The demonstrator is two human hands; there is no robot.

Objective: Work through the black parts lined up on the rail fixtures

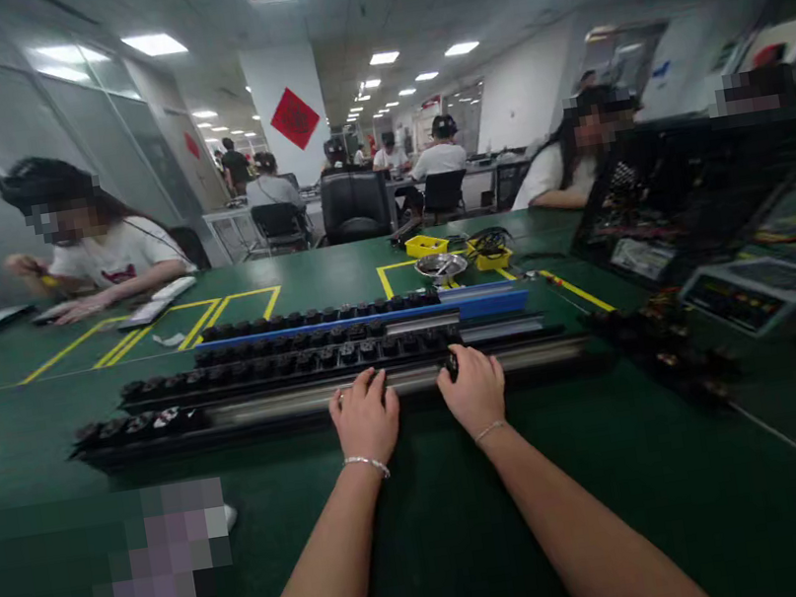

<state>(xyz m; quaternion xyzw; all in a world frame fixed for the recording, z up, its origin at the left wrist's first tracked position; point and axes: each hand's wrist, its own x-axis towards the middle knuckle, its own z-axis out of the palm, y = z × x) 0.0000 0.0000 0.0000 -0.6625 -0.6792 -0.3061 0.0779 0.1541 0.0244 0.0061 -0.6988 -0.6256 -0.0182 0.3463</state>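
Across the green table lies a long dark rail [287, 407] with a shiny channel and several black parts [140, 427] at its left end. My left hand [365, 413] rests on the middle of this rail, its fingers somewhat apart and no object visible in it. Farther right on the same rail, my right hand [472, 389] has its fingers closed round a small black part [451, 364]. Just behind are more rails carrying rows of black parts [288, 365], and a blue rail [493, 304] lies at the back.
Behind the rails are a metal bowl [440, 266] and yellow trays [426, 245]. A scale [734, 298], a black computer case [642, 202] and dark parts [675, 352] are on the right. People sit across the table at left and right.
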